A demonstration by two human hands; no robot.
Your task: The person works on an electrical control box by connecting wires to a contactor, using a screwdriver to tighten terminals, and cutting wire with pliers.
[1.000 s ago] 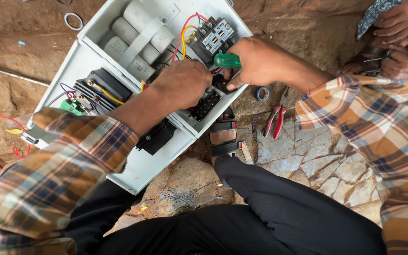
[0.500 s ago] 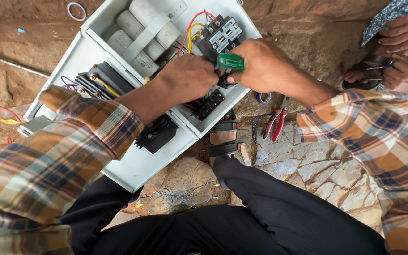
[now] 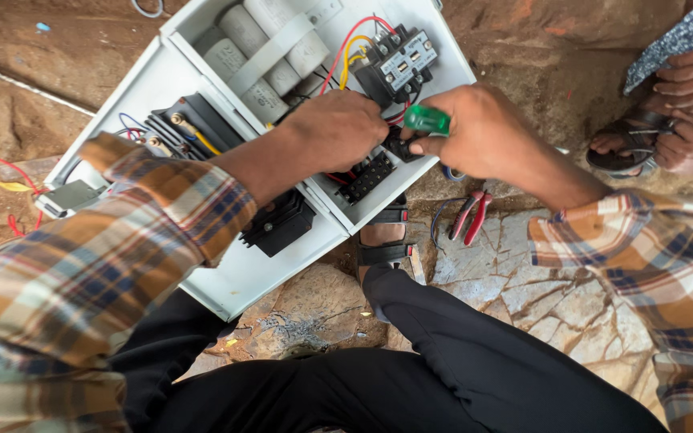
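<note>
My right hand (image 3: 487, 140) still grips green screwdriver (image 3: 427, 120); left hand (image 3: 342, 128) curled, grip unclear, shifted slightly inside white box (image 3: 162, 80). Grey cylinders (image 3: 262, 48) top.

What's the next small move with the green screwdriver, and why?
Probably ease the green-handled screwdriver tip down onto the black terminal block: the right hand grips it just above, and the left hand rests beside it inside the white box.

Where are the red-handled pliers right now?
In the head view, the red-handled pliers lie on the stone ground right of the white electrical box, below the right hand.
</note>
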